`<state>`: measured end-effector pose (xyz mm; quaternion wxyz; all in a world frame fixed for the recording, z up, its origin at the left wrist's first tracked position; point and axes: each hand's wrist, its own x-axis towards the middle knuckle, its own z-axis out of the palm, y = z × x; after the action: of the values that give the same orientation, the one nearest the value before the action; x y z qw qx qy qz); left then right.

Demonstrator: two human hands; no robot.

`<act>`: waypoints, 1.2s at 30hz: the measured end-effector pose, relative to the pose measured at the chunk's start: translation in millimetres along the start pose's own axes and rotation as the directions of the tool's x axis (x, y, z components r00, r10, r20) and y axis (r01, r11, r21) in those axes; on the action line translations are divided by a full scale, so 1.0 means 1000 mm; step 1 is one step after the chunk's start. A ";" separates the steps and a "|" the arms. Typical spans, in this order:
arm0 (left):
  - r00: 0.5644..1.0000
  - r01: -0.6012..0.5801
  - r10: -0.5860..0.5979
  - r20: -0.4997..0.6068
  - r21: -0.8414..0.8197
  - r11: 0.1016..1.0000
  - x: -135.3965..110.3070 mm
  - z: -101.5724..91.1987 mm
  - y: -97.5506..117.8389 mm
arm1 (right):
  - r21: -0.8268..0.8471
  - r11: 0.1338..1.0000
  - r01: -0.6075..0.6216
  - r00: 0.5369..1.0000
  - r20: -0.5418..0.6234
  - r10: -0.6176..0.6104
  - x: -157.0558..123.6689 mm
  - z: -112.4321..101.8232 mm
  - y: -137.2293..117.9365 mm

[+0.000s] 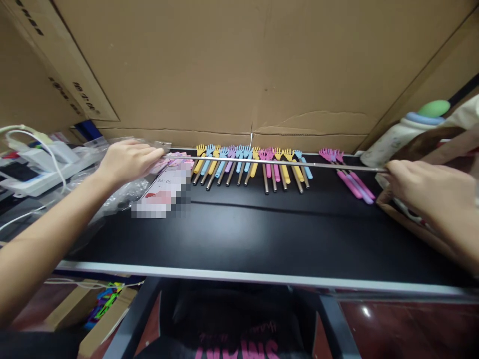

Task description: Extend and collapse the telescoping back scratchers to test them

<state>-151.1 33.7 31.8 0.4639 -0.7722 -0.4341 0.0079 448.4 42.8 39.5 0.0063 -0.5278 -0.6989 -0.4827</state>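
A long, thin metal rod (239, 160) stretches level across the view above the black table (239, 234). My left hand (129, 157) is closed round one end of it, and my right hand (415, 184) grips the other. Both ends are hidden inside my fingers. Behind and below the rod lies a row of back scratchers (286, 172) with small hand-shaped heads in yellow, blue, purple and pink, and short metal shafts. Near my right hand, a separate group of pink and purple back scratchers (354, 182) lies slanted on the table.
A partly pixelated phone screen (164, 187) and clear plastic bags (125, 194) lie by my left forearm. A white power strip (48, 169) with cables is far left. At right stands a pale bottle (400, 137). Cardboard (239, 65) walls the back. An open box (107, 309) sits below.
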 end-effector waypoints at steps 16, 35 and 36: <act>0.949 -0.194 0.065 -0.308 -0.408 0.892 0.090 -0.098 0.139 | 0.441 0.841 0.314 0.946 -0.218 -0.239 0.047 -0.133 -0.165; 0.989 0.072 -0.085 -0.124 -0.105 0.992 -0.015 -0.018 -0.013 | 0.141 0.967 -0.214 0.878 0.462 0.127 -0.002 0.013 0.017; 0.986 0.082 -0.097 -0.132 -0.112 0.990 -0.016 -0.018 -0.013 | 0.121 0.965 -0.233 0.870 0.469 0.152 -0.001 0.012 0.016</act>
<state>-162.0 12.5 45.2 0.4507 -0.7744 -0.4350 -0.0893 467.1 50.2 43.2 -0.0636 -0.6907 -0.6638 -0.2797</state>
